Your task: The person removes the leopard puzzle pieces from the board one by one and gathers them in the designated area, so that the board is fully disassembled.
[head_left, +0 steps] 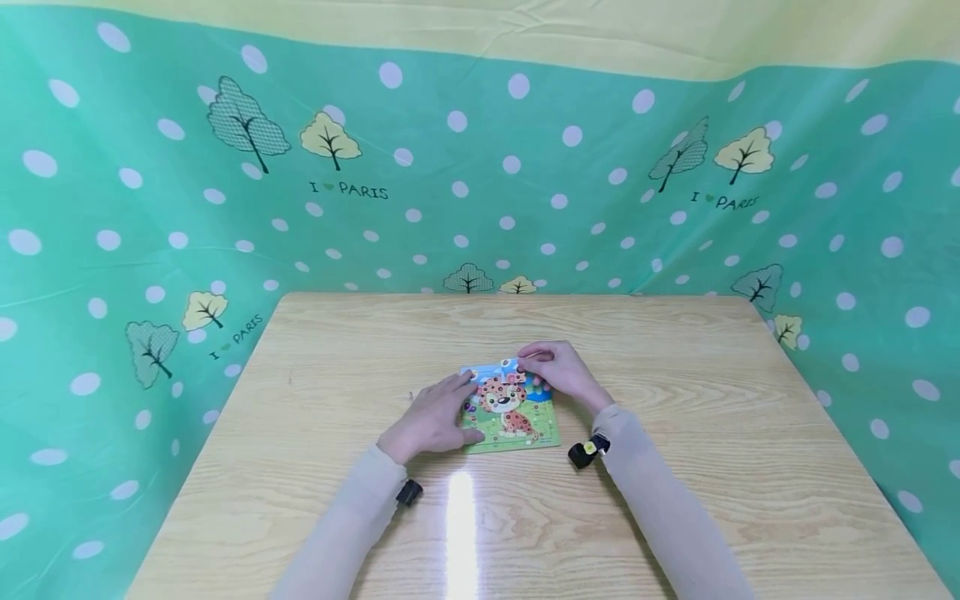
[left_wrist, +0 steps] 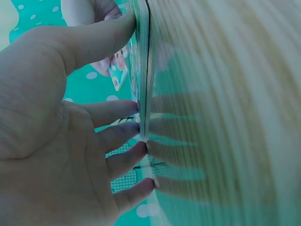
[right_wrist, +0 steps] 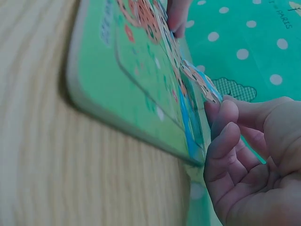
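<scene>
A jigsaw puzzle board (head_left: 491,437) with a spotted leopard cub on a green and blue ground lies flat on the table. My right hand (head_left: 558,367) is over its far right corner and pinches a puzzle piece (head_left: 510,367) between thumb and fingertips. In the right wrist view the puzzle piece (right_wrist: 202,84) tilts up from the board, its lower end close to the picture. My left hand (head_left: 435,414) rests along the left side, fingers spread and fairly straight. In the left wrist view its thumb (left_wrist: 106,40) and fingertips touch the board's edge (left_wrist: 143,70).
The wooden table (head_left: 315,375) reaches out on all sides of the board. Behind it hangs a green dotted cloth (head_left: 465,217) with printed trees. A black strap with a small device (head_left: 585,451) is on the right wrist, another black device (head_left: 409,492) on the left.
</scene>
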`<state>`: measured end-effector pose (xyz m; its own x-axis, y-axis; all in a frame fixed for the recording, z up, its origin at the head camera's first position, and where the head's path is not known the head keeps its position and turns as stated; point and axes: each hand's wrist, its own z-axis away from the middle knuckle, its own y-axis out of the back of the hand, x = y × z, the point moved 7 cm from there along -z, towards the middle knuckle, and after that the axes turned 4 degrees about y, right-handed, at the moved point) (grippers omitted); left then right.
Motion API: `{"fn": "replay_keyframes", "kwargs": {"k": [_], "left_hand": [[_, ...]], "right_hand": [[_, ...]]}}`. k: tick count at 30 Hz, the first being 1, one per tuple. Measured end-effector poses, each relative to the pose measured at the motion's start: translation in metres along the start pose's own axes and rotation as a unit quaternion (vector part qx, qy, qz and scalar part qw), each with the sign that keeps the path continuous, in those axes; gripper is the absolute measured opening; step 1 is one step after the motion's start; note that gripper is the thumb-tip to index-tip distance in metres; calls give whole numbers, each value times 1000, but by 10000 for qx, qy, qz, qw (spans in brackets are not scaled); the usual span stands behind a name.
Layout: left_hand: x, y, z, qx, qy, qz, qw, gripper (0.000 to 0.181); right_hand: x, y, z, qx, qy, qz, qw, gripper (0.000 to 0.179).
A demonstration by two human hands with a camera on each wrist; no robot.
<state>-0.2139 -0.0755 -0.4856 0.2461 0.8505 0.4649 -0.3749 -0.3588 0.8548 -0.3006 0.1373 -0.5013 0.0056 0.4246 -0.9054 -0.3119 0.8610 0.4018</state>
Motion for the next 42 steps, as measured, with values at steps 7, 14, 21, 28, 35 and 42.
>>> {"fn": "replay_keyframes", "kwargs": {"k": [7, 14, 21, 28, 35, 42], "left_hand": [[0, 0, 1, -13, -194, 46, 9998, 80], [-1, -1, 3, -60, -213, 97, 9997, 78], [0, 0, 4, -91, -254, 98, 9996, 77], [0, 0, 4, -88, -282, 94, 9995, 78], [-2, -2, 2, -86, -251, 19, 9996, 78], [-4, -3, 2, -77, -257, 43, 9996, 78]], "right_hand": [[2, 17, 4, 22, -19, -126, 9999, 32], [11, 36, 8, 135, -115, -60, 9998, 34], [25, 52, 12, 255, -179, 180, 9994, 33], [32, 67, 18, 411, -226, 239, 9986, 35], [40, 81, 21, 515, -330, 293, 9977, 37], [48, 95, 25, 526, -442, 403, 9968, 38]]}}
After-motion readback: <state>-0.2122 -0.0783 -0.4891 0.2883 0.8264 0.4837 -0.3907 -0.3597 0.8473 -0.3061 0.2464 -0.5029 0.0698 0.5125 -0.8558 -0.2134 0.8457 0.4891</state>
